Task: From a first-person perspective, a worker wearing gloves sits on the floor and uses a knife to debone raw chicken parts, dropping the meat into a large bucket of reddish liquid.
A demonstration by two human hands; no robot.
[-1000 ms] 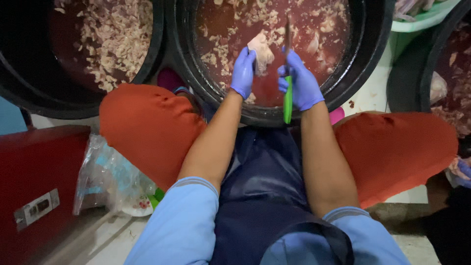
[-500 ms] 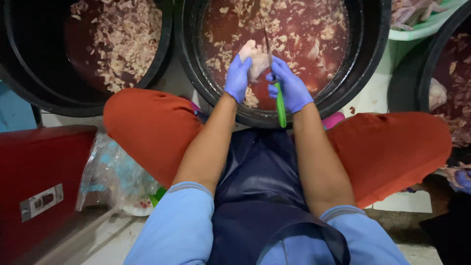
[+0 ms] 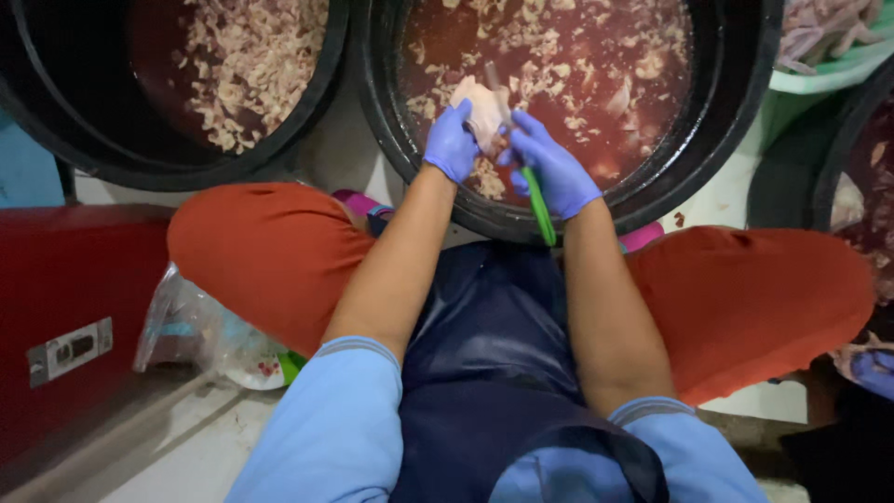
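Blue-gloved left hand (image 3: 453, 142) grip clutching pale meat piece (image 3: 480, 104), right hand (image 3: 551, 168) grip clenched on green-handled knife (image 3: 537, 200), over black tub (image 3: 745, 84)

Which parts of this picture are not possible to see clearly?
Head view only:
- Knife: the blade is mostly hidden behind the pale meat piece, and the right hand covers the grip.
- Left hand: fingertips hidden under the meat.
- Black tub: far rim cut by the top edge.
- Tub bottom: hidden by murky red liquid.
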